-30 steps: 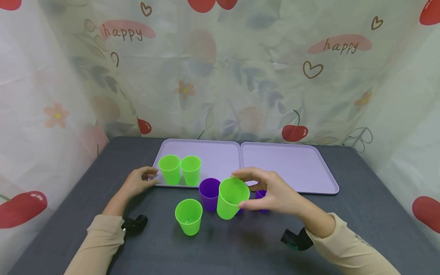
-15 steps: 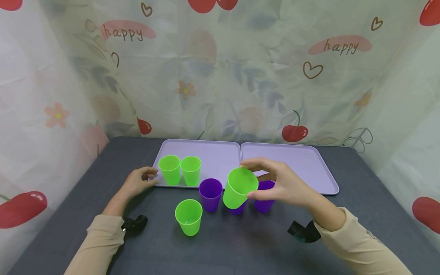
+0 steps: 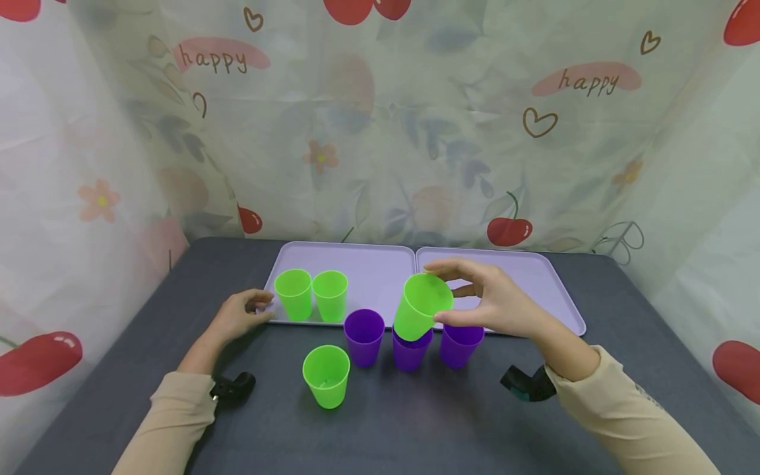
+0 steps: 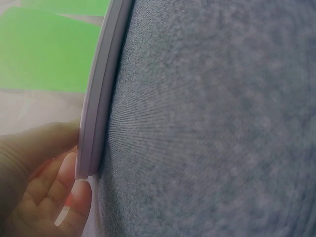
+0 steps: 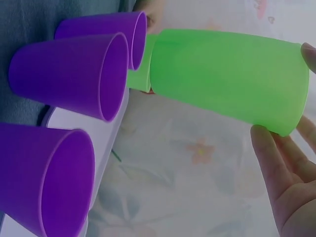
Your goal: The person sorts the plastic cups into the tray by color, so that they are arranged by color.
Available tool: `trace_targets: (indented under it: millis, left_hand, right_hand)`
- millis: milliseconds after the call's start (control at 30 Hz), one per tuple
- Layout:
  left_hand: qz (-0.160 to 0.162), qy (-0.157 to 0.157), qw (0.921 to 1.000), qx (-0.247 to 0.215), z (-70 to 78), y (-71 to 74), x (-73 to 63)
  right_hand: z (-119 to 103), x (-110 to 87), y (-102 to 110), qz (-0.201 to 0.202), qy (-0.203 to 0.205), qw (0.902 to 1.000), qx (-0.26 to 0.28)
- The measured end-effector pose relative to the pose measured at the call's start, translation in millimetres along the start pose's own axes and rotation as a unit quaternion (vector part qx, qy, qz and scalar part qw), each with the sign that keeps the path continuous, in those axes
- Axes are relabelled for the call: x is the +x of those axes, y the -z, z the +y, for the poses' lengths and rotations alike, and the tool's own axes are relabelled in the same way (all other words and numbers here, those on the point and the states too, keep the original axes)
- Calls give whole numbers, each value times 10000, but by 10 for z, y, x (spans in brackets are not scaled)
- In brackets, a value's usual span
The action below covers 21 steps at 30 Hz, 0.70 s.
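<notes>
My right hand (image 3: 489, 300) pinches a green cup (image 3: 420, 307) near its rim, thumb on one side and fingers on the other. The cup is tilted, in the air above the middle purple cup (image 3: 410, 353). In the right wrist view the held green cup (image 5: 227, 81) is beside the upright purple cups (image 5: 64, 74). My left hand (image 3: 237, 313) holds the front left corner of the left lilac tray (image 3: 374, 267). Up close in the left wrist view, thumb and curled fingers (image 4: 55, 185) grip the tray rim (image 4: 96, 103). Two green cups (image 3: 293, 295) stand on that tray.
A second lilac tray (image 3: 522, 277) lies against the first on the right. In front of the trays, purple cups (image 3: 364, 338) stand in a row on the dark grey tabletop (image 3: 415, 429). One green cup (image 3: 327, 376) stands nearer the front. A patterned curtain (image 3: 386, 132) surrounds the table.
My right hand has carried the green cup up, back and to the right, so the purple cups behind it show more. The left hand stays in place at the tray.
</notes>
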<state>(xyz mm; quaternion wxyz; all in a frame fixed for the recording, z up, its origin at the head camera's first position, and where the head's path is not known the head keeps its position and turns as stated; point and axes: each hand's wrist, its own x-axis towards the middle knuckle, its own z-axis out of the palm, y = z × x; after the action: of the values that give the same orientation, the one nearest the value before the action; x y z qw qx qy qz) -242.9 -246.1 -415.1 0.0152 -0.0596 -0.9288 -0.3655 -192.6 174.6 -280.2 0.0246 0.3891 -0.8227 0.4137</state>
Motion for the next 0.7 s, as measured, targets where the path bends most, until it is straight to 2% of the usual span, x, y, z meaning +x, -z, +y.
trace_targets:
  millis: [700]
  left_hand:
    - [-61,-80,9999,-58,-2,15,-1]
  right_hand:
    - [187,167,80,-80,-236,9997,5]
